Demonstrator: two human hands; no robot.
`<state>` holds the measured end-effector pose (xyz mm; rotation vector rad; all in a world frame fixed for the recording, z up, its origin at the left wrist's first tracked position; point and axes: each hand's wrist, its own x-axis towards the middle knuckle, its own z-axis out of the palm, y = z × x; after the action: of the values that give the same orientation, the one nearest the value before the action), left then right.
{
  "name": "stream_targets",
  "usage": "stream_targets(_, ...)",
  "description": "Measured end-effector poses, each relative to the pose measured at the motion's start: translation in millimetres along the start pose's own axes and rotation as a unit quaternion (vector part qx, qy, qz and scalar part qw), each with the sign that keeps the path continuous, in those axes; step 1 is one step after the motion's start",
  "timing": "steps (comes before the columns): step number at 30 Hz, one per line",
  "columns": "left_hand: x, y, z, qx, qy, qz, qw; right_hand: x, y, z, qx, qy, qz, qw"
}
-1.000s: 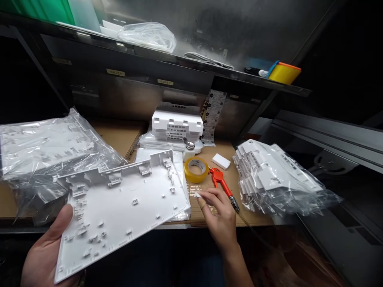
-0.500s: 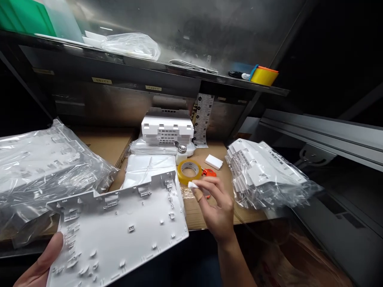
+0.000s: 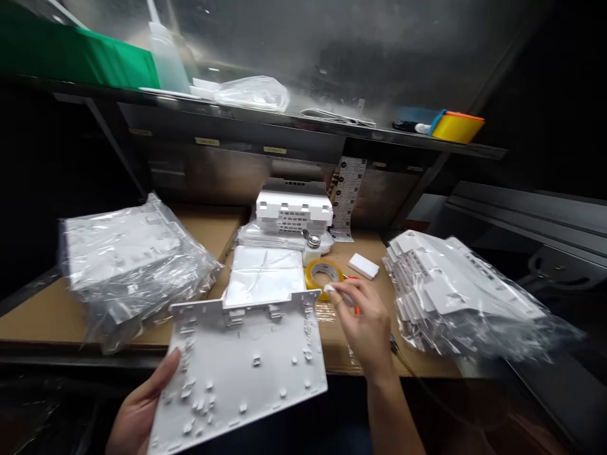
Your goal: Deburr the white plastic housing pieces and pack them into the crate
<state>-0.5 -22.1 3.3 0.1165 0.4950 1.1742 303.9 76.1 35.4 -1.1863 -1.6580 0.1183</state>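
Note:
My left hand [image 3: 142, 411] grips a flat white plastic panel [image 3: 246, 370] by its lower left corner, holding it over the bench's front edge with its clips and ribs facing up. My right hand [image 3: 363, 316] hovers just right of the panel, fingers pinched on a small white piece [image 3: 331, 289]. Right behind those fingers lies a roll of yellow tape [image 3: 323, 273]. An orange-handled tool [image 3: 353, 297] is mostly hidden under my right hand.
Bagged stacks of white plastic parts lie at the left [image 3: 133, 265] and right [image 3: 465, 291]. A white housing [image 3: 294, 212], a small bottle [image 3: 313, 243], a white block [image 3: 363, 266] and a flat plastic bag [image 3: 265, 275] sit mid-bench. A shelf [image 3: 284, 120] above carries a yellow container [image 3: 458, 126].
The panel has swung round so its clipped edge faces away from me. My right hand has risen off the bench with the small white piece, nearer the tape. The view has shifted.

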Motion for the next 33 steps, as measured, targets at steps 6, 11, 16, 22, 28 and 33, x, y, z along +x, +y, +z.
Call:
stream_targets(6,9,-32,36.9,0.073,0.088,0.103,0.988,6,-53,12,0.092,-0.002,-0.082,0.992)
stream_targets(11,12,-55,65.6,0.066,0.089,0.1,0.989,5,-100,34,0.174,-0.03,-0.131,0.975)
stream_targets(16,10,-56,69.5,0.064,0.087,0.088,0.99,5,-95,45,0.149,-0.023,-0.134,0.979)
stream_targets(22,12,-59,73.8,0.025,0.079,0.093,0.992,4,-98,45,0.133,-0.018,-0.171,0.976)
stream_targets(28,10,-56,76.5,0.053,0.102,0.107,0.988,17,-72,34,0.082,0.028,-0.114,0.99)
stream_targets(33,7,-52,74.0,0.068,0.101,0.126,0.985,37,18,44,-0.05,-0.018,0.074,0.996)
